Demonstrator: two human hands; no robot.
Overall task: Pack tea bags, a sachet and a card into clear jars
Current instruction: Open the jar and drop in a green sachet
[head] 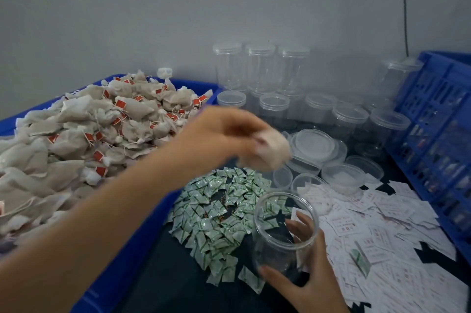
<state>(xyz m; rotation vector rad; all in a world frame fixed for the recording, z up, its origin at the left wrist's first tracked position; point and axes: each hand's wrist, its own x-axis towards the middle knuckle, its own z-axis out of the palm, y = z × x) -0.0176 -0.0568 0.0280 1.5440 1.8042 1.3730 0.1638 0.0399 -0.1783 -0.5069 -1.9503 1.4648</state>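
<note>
My left hand (224,134) reaches across the table and grips blurred beige tea bags (271,150) in the air, above the green sachets. Lower right, my right hand (305,279) holds an open clear jar (283,233), tilted with its mouth toward the left hand; the jar looks empty. A big heap of tea bags with red tags (96,129) fills the blue bin (127,256) on the left. Green and white sachets (219,213) lie scattered in the middle. White printed cards (377,223) are spread on the right.
Several clear lidded jars (260,67) stand at the back by the wall, with open jars (350,118) in front. Loose clear lids (313,144) lie behind the sachets. A blue crate (441,134) runs along the right edge.
</note>
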